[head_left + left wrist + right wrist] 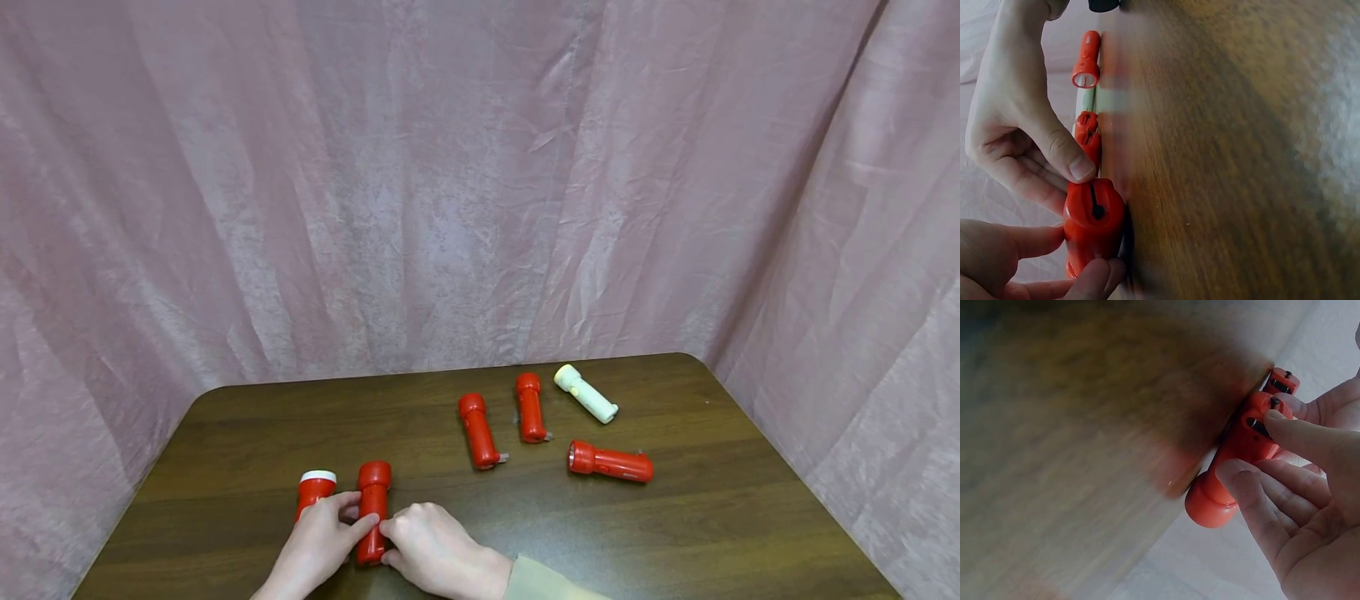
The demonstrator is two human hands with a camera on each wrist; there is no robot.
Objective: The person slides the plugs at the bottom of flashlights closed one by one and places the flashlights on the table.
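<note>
A red flashlight (372, 502) lies on the table between both hands, its head pointing away from me. My left hand (318, 537) holds it from the left, thumb on the body. From the right, my right hand (435, 542) pinches near the tail end, its thumb (1297, 434) beside a dark opening there. In the left wrist view, the tail of this flashlight (1093, 228) shows a black slot. Just left of it lies a second red flashlight (317, 485) with a white rim, partly hidden behind my left hand.
Further right on the brown table (712, 517) lie a red flashlight (478, 432) and another red flashlight (530, 408), each with a small tab out at the tail. Beyond are a white flashlight (588, 396) and a sideways red flashlight (613, 463). Pink curtains (450, 208) hang behind.
</note>
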